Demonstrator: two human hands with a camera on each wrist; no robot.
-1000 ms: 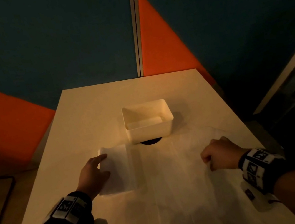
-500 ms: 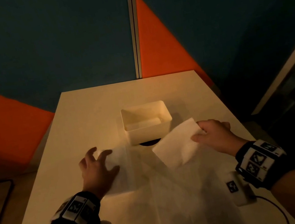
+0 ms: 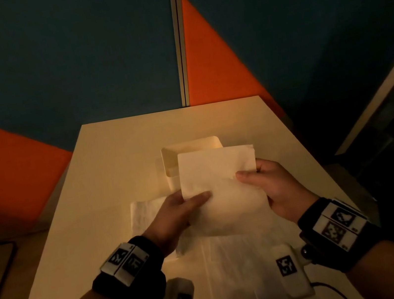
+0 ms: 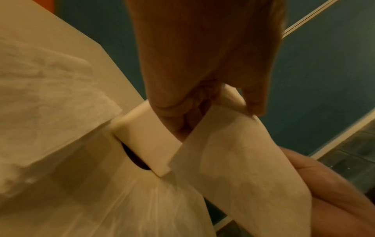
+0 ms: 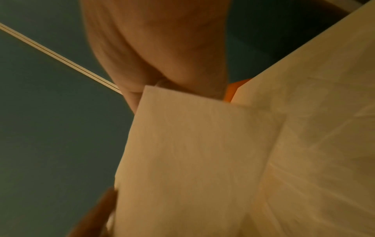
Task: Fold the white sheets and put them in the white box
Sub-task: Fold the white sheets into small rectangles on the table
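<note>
Hanging in the air between both hands, a white sheet [image 3: 219,187] is doubled over, its loose upper edges standing up and its rounded fold sagging toward the counter [image 3: 112,148]. It is soft, thin and faintly textured. The left hand [image 3: 175,213] pinches its left edge, thumb laid across the near face and fingers [image 4: 180,118] curled behind. The right hand [image 3: 275,188] grips the right edge the same way, thumb on the near face, fingers [image 5: 131,97] behind the paper. Both wrists are raised off the counter, palms turned inward toward each other. Just beyond the fingers stands the white box [image 3: 171,164], mostly hidden by the held sheet. Below the left hand a folded sheet [image 3: 146,212] lies flat, and under both wrists more white sheets [image 3: 235,260] are spread out.
</note>
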